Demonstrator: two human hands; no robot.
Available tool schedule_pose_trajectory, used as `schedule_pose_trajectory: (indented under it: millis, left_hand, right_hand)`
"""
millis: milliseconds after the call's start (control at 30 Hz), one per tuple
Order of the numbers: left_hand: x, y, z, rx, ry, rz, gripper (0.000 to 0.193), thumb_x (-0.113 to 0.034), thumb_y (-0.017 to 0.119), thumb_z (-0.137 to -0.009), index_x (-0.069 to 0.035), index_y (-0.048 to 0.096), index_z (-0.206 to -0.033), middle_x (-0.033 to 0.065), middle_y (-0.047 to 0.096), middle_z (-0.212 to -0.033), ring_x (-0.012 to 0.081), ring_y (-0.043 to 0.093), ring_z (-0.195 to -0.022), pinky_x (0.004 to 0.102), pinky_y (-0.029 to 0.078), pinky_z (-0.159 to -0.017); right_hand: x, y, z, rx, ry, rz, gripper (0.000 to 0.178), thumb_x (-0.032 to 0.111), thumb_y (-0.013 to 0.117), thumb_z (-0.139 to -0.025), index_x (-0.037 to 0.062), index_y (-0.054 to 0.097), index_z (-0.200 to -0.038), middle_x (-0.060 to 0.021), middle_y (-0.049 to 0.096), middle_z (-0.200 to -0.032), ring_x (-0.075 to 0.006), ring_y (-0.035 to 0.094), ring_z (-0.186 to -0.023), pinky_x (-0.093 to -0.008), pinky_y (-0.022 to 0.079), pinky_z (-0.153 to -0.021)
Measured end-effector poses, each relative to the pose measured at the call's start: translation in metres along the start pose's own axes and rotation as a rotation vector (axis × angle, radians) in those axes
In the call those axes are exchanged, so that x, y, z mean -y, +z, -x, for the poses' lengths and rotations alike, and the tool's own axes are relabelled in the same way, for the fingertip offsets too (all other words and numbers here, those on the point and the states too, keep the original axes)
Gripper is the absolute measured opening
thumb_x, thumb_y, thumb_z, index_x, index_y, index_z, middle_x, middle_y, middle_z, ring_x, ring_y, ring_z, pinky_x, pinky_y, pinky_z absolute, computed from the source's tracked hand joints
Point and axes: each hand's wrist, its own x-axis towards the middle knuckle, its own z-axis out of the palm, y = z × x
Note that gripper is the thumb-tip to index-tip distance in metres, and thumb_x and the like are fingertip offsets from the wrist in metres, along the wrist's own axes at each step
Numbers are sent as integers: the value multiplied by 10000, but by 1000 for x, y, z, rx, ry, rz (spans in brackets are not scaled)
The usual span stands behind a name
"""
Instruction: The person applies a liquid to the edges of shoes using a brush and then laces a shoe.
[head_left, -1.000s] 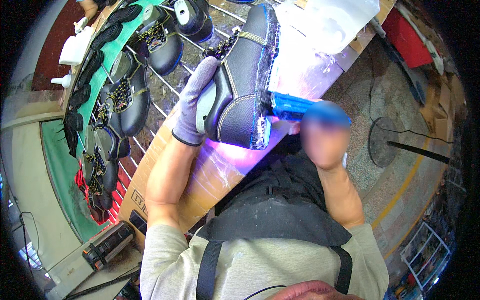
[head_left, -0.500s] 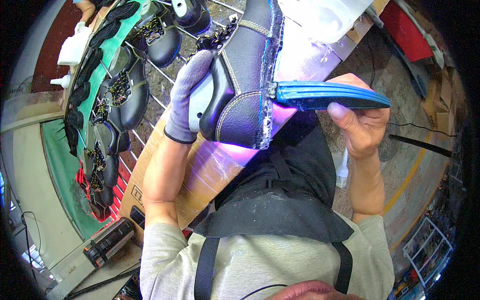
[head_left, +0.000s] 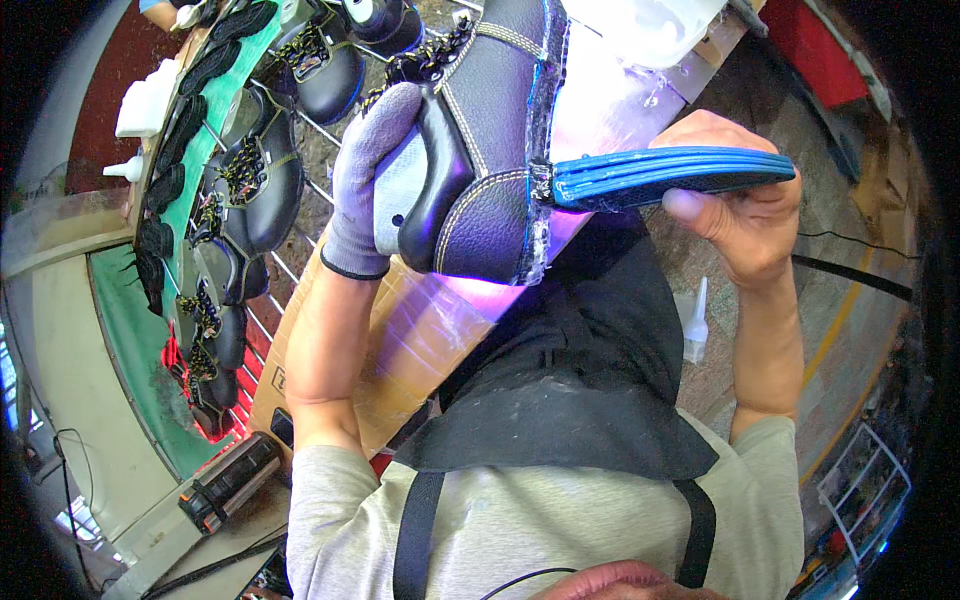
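My left hand (head_left: pixel 372 175), in a grey knit glove, grips a black leather work shoe (head_left: pixel 497 130) by the pale last (head_left: pixel 402 190) in its ankle opening. The shoe is tipped on its side, its bottom edge facing right. Yellow stitching runs over the leather, and blue and whitish residue marks that edge. Bare, my right hand (head_left: pixel 745 205) pinches a blue brush (head_left: pixel 670 172) with a ridged handle, thumb in front and fingers behind. The brush's dark tip touches the bottom edge near the heel. Whether its bristles press in cannot be made out.
Several similar shoes (head_left: pixel 265 190) stand on a wire rack at left, beside dark coiled pieces (head_left: pixel 180 130) on green. A translucent tub (head_left: pixel 660 25) sits on the plastic-covered cardboard (head_left: pixel 410 340). White bottles (head_left: pixel 150 100) stand far left, and a small nozzled bottle (head_left: pixel 696 325) is below my right hand.
The brush and my right hand have shifted slightly right and up relative to the shoe's edge. The shoe and my left hand have moved a little left and up.
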Motion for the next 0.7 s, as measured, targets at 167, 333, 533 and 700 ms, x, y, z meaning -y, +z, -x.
schedule_pose_trajectory:
  millis: [167,333,533,700]
  left_hand:
    - [-5,-12,4,26,31,4,429,-267,496,-1072,15,570,-1387,186,634,-1376,291,623,-1267,465,461,-1135]
    - [-7,-23,0,-405,268,-350,459,-184,467,-1071,21,486,-1481,192,547,-1487,300,543,-1366,476,394,-1206]
    - [-10,-17,-5,60,495,-637,411,-121,470,-1057,30,529,-1435,206,591,-1429,301,585,-1319,467,462,-1159]
    - [-18,-19,-14,-233,682,-992,488,-121,659,-947,19,567,-1406,177,618,-1406,294,602,-1293,418,489,-1119]
  right_hand:
    - [9,-3,-9,116,-54,98,270,46,817,-788,-58,724,-1019,-165,729,-960,-268,690,-892,-363,537,-813]
    - [22,-5,-17,194,-150,229,302,96,814,-777,-49,720,-1024,-185,730,-952,-297,703,-862,-382,555,-776]
    - [52,-12,-20,300,-169,457,329,157,780,-847,-50,697,-1089,-222,707,-998,-309,718,-883,-376,573,-776]
    - [51,-11,-20,271,-268,528,344,192,746,-898,-55,673,-1125,-235,701,-1025,-317,727,-899,-370,592,-788]
